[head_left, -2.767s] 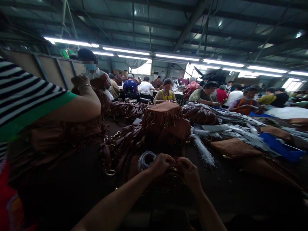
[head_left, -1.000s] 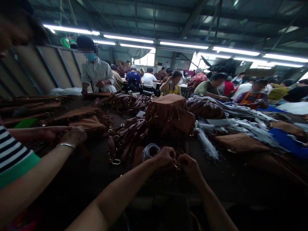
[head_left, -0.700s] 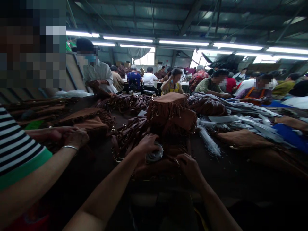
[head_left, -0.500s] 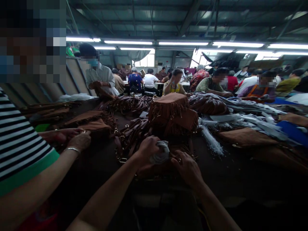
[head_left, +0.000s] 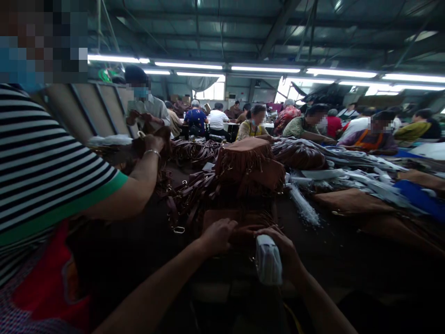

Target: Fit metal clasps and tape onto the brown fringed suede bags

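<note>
My left hand (head_left: pixel 217 236) lies on a brown suede bag (head_left: pixel 239 222) at the near edge of the pile, and I cannot tell whether it grips the suede. My right hand (head_left: pixel 278 246) holds a white-grey wrapped bundle (head_left: pixel 268 260) upright against the bag's near side. Beyond my hands, tangled brown leather straps with metal clasps (head_left: pixel 187 199) lie in a heap. A fringed brown suede bag (head_left: pixel 243 160) stands on top of the pile. The bag's lower part is dark and partly hidden by my hands.
A co-worker's striped-sleeved arm (head_left: pixel 121 185) reaches in from the left, its hand (head_left: pixel 153 146) holding brown fringe. The dark worktable (head_left: pixel 330 246) carries white strips (head_left: pixel 347 178), suede panels (head_left: pixel 351 202) and a blue piece (head_left: pixel 417 199). Several seated workers fill the hall beyond.
The white bundle has passed from between my hands into my right hand, lower down. The co-worker's arm has risen from the table and moved up and across, with brown fringe in its hand.
</note>
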`<state>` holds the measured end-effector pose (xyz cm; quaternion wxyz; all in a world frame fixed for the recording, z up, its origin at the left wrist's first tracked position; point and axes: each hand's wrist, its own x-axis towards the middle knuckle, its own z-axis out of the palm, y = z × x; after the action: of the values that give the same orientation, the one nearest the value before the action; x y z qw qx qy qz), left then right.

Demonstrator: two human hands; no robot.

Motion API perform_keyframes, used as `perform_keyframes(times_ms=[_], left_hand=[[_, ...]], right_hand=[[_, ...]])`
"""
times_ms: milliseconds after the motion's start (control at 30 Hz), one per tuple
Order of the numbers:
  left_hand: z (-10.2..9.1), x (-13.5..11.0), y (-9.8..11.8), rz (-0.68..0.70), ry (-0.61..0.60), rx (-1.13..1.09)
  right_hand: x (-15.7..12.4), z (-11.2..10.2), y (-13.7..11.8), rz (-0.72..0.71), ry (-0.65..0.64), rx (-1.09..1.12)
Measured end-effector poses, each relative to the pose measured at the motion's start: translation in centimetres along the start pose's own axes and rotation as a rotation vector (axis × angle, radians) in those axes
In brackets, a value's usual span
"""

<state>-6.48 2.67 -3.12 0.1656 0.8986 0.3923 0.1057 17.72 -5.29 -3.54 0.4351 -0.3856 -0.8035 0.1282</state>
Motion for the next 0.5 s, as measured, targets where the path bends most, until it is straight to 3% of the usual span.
perform_keyframes(times_ms=[100, 200, 267, 367, 500], left_hand=[[-1.3, 0.9, 0.5, 0.102, -0.049, 0.069], [-3.5, 1.8, 1.2, 0.054, 0.01, 0.122], [-4.3, 2.1, 1.4, 0.009, 0.081, 0.138], [-4.3, 2.1, 1.4, 0.049, 0.11, 0.154], [-4.1, 1.6, 1.5, 0.175, 0.119, 0.14]], right_hand=[[0.4, 0.7, -1.4, -0.128, -0.218, -0.056], [0.7, 2.2, -2.0, -0.187, -0.437, -0.218], [0.7, 3.4, -1.4, -0.146, -0.475, -0.324], [1.0, 5.0, 0.5, 0.036, -0.372, -0.429], [2.8, 6.8, 2.7, 0.368, -0.072, -0.466]])
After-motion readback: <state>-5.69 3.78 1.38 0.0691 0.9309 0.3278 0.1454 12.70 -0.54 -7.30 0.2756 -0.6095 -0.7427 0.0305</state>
